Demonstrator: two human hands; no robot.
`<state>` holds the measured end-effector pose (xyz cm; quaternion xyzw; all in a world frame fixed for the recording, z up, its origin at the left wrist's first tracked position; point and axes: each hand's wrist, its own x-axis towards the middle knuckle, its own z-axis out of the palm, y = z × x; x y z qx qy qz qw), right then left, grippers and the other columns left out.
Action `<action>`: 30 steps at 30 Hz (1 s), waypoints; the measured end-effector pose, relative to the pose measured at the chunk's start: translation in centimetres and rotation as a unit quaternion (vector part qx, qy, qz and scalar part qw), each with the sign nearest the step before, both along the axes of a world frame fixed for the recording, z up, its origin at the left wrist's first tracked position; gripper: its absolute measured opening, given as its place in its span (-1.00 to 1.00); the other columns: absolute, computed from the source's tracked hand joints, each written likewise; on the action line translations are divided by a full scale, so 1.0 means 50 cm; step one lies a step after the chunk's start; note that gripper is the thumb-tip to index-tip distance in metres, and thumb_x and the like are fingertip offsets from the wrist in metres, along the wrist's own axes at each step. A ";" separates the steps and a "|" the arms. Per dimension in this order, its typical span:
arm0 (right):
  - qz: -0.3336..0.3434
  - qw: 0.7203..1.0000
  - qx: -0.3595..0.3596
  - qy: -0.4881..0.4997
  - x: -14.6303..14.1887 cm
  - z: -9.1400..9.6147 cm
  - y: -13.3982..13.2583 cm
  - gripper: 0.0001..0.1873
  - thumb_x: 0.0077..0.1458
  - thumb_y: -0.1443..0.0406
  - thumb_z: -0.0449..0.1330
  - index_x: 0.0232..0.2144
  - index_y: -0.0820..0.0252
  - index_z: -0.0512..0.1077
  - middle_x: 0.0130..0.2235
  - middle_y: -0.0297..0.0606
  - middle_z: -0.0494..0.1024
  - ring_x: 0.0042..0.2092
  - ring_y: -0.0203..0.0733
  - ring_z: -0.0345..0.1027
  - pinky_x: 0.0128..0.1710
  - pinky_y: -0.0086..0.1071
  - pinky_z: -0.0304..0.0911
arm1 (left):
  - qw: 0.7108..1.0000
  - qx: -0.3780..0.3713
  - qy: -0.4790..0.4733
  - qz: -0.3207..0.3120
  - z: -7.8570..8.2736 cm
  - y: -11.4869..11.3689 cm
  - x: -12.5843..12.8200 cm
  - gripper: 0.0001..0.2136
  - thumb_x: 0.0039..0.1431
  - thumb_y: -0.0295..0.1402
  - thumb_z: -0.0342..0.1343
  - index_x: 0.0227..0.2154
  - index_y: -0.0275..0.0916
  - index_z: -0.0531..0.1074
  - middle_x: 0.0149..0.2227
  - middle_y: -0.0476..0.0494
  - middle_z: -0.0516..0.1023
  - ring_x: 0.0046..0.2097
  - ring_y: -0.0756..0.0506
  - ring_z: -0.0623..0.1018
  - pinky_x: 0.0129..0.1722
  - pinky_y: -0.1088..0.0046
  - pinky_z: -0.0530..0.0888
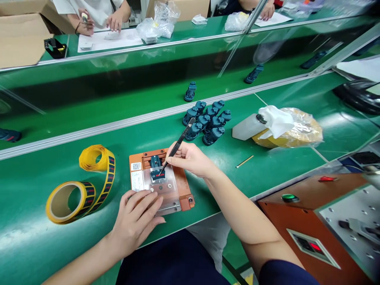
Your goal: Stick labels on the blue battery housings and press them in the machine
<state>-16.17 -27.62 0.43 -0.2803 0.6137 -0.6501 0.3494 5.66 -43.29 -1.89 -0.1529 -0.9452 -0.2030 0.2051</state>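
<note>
My right hand [190, 157] pinches a pair of black tweezers [179, 143], their tips down at a dark label with red lettering [158, 175]. The label lies at the window of a clear plastic plate [166, 190], over a dark blue-green housing [155, 161] set in an orange fixture [184, 186]. Flat on the near left part of the plate rests my left hand [139, 217], fingers stretched out and holding nothing. To the left stands a yellow roll of labels [69, 202], its strip running to a second, loose coil [95, 157].
Several dark blue-green housings [204, 120] stand behind the fixture. Right of them are a white bottle [245, 127], a wrapped yellow roll [305, 128] and a cotton swab [244, 161]. An orange machine [279, 208] stands at right. Co-workers' hands [114, 21] show beyond the conveyor [133, 95].
</note>
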 end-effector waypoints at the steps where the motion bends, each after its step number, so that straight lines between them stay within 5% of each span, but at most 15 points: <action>1: 0.000 1.000 -0.002 0.001 0.000 0.000 0.000 -0.69 0.05 0.11 0.39 -0.36 0.19 0.42 -0.33 -0.26 0.59 -0.29 -0.21 0.49 -0.19 -0.28 0.40 | 1.000 -0.001 0.001 -0.001 0.001 0.000 -0.001 -0.60 0.23 -0.42 0.28 0.12 -0.25 0.44 0.01 -0.25 0.64 0.06 -0.25 0.51 0.07 0.09 0.31; 13: 0.029 1.000 -0.006 0.006 -0.017 -0.005 -0.008 -0.73 0.03 0.17 0.39 -0.34 0.20 0.44 -0.36 -0.30 0.56 -0.29 -0.22 0.50 -0.19 -0.30 0.42 | 0.995 -0.089 -0.043 0.000 0.030 -0.002 -0.034 -0.46 0.24 -0.12 0.23 0.19 -0.31 0.38 0.20 -0.42 0.49 0.11 -0.34 0.49 0.09 -0.01 0.26; 24: 0.044 0.999 0.008 -0.006 -0.023 -0.001 -0.017 -0.69 -0.01 0.15 0.41 -0.33 0.21 0.44 -0.35 -0.25 0.59 -0.27 -0.16 0.54 -0.17 -0.23 0.47 | 0.989 -0.138 -0.050 -0.001 0.046 0.014 -0.053 -0.38 0.21 -0.12 0.24 0.20 -0.46 0.34 0.16 -0.48 0.51 0.05 -0.38 0.48 0.04 -0.02 0.25; 27: -0.044 0.999 -0.016 -0.011 -0.022 0.012 -0.004 -0.65 -0.02 0.10 0.40 -0.34 0.18 0.40 -0.35 -0.27 0.57 -0.27 -0.15 0.53 -0.18 -0.23 0.47 | 0.989 -0.143 -0.049 0.001 0.045 0.014 -0.052 -0.30 0.20 -0.08 0.24 0.25 -0.47 0.27 0.15 -0.49 0.51 0.05 -0.40 0.47 0.06 -0.05 0.22; 30: -0.186 0.978 0.016 0.092 -0.012 0.014 0.043 -0.74 0.06 0.14 0.32 -0.32 0.12 0.35 -0.34 -0.31 0.52 -0.28 -0.17 0.48 -0.20 -0.26 0.42 | 0.993 -0.095 -0.062 0.035 0.036 0.000 -0.061 -0.17 0.12 0.08 0.25 0.33 -0.31 0.17 0.21 -0.45 0.45 0.16 -0.46 0.39 0.13 -0.12 0.21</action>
